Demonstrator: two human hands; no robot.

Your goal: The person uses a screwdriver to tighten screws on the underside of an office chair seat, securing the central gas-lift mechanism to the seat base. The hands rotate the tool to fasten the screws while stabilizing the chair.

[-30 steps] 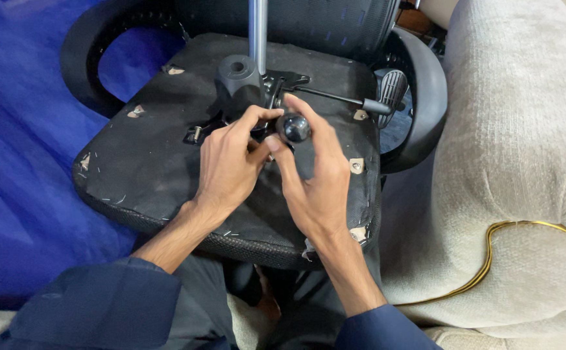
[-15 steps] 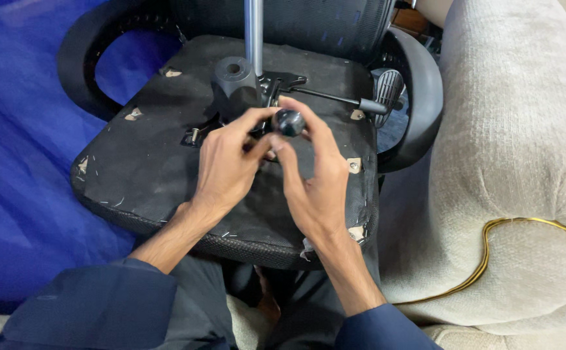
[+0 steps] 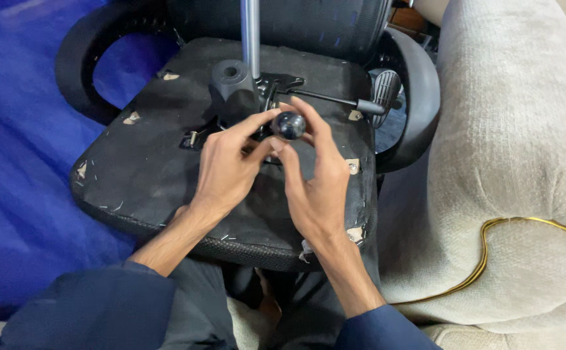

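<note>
While our left hand [image 3: 228, 172] and right hand [image 3: 315, 188] pinch the round black knob [image 3: 289, 125] above the upturned chair seat [image 3: 146, 175], we should turn it squarely, keeping fingertips snug.

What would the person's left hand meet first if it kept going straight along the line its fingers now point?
The left hand points up and to the right. Its fingertips already reach the round black knob, so it likely meets that first. Beyond lies the thin black lever, though depth is unclear.
</note>
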